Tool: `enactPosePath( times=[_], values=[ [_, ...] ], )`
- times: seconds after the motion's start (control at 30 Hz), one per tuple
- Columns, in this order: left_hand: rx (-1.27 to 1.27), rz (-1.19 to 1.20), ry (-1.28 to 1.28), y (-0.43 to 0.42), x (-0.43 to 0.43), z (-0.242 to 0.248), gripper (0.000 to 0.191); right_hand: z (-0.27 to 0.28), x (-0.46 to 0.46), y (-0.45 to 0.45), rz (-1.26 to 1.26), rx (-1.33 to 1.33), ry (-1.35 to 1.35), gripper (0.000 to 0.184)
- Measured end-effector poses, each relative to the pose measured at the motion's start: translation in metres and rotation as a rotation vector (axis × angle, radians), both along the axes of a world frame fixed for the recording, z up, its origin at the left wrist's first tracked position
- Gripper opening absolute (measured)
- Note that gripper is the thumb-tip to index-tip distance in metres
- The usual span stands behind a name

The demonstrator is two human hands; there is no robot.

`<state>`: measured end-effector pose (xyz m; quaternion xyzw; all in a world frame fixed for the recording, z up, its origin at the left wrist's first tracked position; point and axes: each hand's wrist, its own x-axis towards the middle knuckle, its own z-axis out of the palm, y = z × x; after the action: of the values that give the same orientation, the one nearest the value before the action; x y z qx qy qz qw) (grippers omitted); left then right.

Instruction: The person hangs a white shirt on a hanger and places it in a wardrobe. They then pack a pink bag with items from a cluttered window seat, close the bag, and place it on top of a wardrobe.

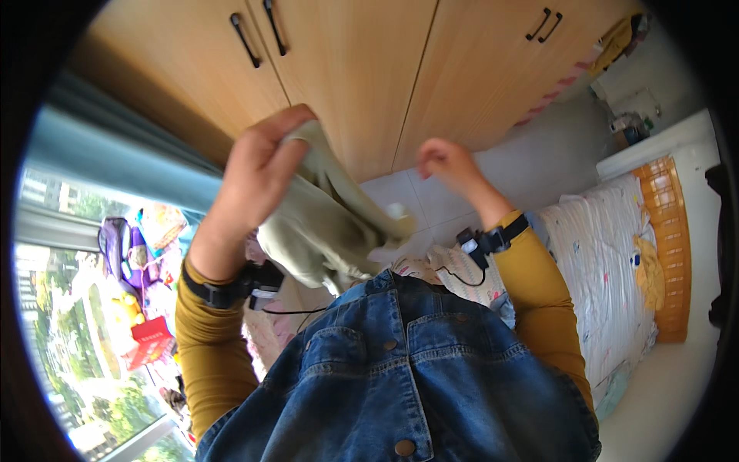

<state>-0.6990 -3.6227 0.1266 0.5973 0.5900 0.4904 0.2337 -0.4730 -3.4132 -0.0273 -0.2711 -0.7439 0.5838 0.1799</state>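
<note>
My left hand (267,167) grips the upper edge of a pale green garment (340,213) between thumb and fingers. The cloth hangs in loose folds down and to the right, in front of my denim vest (392,369). Its exact kind cannot be made out. Off to the right, apart from the cloth, my right hand (447,161) is raised with its fingers curled. Motion blurs it, and I see nothing held in it. Each wrist wears a black strap with a small device and a cable.
Wooden wardrobe doors (352,75) with black handles stand ahead. A bed (589,260) with white patterned bedding and a wooden headboard (667,248) is at right. A blue curtain (133,156), a window and a heap with a purple bag (135,254) lie left. Tiled floor (413,196) shows between.
</note>
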Motion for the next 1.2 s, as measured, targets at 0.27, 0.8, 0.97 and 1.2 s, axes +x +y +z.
enactPosePath(
  times=[0.27, 0.8, 0.97, 1.2],
  values=[
    [0.029, -0.175, 0.311, 0.122, 0.063, -0.015, 0.020, -0.002, -0.059, -0.012, -0.026, 0.321, 0.021, 0.044],
    [-0.151, -0.502, 0.052, 0.407, 0.161, -0.034, 0.010, -0.057, 0.144, 0.210, -0.570, 0.278, -0.140, 0.024],
    [-0.029, -0.600, 0.178, 0.492, 0.229, -0.043, 0.011, -0.062, 0.246, 0.263, -1.023, 0.672, -0.780, 0.006],
    [0.356, -0.674, 0.045, 0.617, 0.275, -0.045, 0.014, -0.070, 0.364, 0.307, -1.408, 0.533, -1.147, 0.012]
  ],
)
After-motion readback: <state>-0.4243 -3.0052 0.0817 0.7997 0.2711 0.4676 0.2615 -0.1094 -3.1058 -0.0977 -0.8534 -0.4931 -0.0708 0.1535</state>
